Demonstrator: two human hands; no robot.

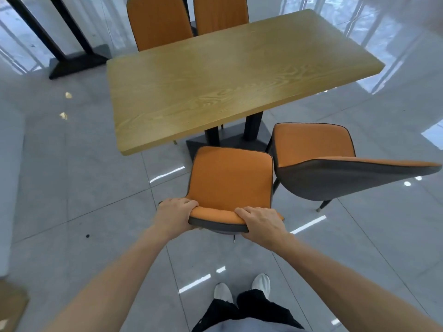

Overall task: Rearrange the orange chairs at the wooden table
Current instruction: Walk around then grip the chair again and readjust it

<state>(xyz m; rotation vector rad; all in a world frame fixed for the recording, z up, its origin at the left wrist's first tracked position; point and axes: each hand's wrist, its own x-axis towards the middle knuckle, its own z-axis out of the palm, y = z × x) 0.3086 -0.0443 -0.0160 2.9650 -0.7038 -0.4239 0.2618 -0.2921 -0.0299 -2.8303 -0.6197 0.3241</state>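
Hands on the chair back, both of them: my left hand [176,213] and right hand [260,224] are each clamped over the top edge of the near orange chair [231,178], fingers curled onto the orange side. That chair sits at 6 o'clock of the wooden table [215,85], seat just short of its near edge. Second chair [314,149] is right beside it around 4 o'clock, angled. Two more chairs [159,22] are tucked in at 12 o'clock.

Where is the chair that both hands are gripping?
The gripped chair sits centre frame, at the wooden table's near edge, left of the second near chair.
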